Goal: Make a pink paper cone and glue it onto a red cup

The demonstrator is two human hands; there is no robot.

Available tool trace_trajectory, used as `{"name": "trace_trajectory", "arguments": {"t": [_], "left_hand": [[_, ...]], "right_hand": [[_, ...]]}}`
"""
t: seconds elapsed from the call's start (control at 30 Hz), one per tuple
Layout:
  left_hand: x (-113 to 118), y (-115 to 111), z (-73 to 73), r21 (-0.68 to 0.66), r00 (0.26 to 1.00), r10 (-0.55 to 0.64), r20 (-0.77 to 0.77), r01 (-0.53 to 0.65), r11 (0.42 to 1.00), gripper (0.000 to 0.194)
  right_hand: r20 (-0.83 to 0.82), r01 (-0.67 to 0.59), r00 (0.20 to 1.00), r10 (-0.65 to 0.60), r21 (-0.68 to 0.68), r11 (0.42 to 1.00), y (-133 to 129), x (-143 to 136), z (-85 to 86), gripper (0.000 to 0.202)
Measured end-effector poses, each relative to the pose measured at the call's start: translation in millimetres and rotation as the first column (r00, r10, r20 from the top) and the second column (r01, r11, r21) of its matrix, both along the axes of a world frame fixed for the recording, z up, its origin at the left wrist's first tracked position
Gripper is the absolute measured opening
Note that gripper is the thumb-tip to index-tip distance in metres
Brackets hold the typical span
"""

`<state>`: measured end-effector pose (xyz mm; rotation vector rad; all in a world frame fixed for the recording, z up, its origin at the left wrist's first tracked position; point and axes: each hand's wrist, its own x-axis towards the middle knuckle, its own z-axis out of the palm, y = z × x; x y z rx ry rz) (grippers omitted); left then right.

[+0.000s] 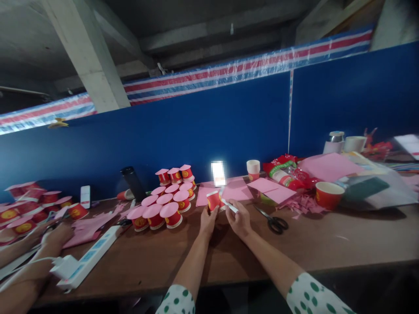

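"What's the biggest thing before you?"

"A blue partition point(203, 126), behind my brown table point(157, 261)."

"And on the table?"

"Rows of pink-topped red cups point(170, 209) stand to my left, with a white power strip point(93, 255) nearer me. A pink sheet point(240, 192) lies just beyond my hands. Black-handled scissors point(277, 224) rest near my right hand point(240, 220), on its outer side."

"What are your hands doing?"

"My left hand point(207, 223) grips a small red cup point(213, 199) between thumb and fingers, tilted, in front of the pink sheet. My right pinches a slim white pen-like tool point(231, 206)."

"Is the tool touching the cup?"

"Its far end is right by the cup's side; I can't tell whether they touch."
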<state>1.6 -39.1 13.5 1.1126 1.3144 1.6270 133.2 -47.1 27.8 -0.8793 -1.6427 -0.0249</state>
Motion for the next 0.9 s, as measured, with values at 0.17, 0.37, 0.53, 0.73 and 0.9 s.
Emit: {"name": "trace_trajectory", "arguments": {"t": [0.17,0.37,0.53,0.73,0.9], "left_hand": [[-0.5,-0.3,-0.5,0.011,0.999,0.012,-0.029,-0.012,1.0,0.05],[-3.2,-3.1,0.6,0.011,0.996,-0.026,-0.08,0.026,1.0,0.051],[-3.7,-4.4,1.1,-0.001,0.993,-0.023,-0.117,0.023,1.0,0.05],[-4.6,-1.6,-2.0,0.005,0.994,-0.009,-0.11,0.01,1.0,0.049],[-3.6,1.4,-5.5,0.024,1.0,0.001,-0.028,0.0,1.0,0.049]], "right_hand": [[-0.009,-0.059,0.998,0.059,-0.019,0.998,-2.8,-0.7,1.7,0.017],[0.009,-0.09,0.996,0.091,-0.056,0.994,-5.6,0.3,3.0,0.016],[-0.039,-0.091,0.995,0.089,-0.05,0.995,-8.0,0.6,5.2,0.014],[-0.051,-0.069,0.996,0.066,-0.055,0.996,-8.3,1.0,7.8,0.013],[-0.053,-0.05,0.997,0.047,-0.055,0.997,-6.3,1.4,5.6,0.012]]}}
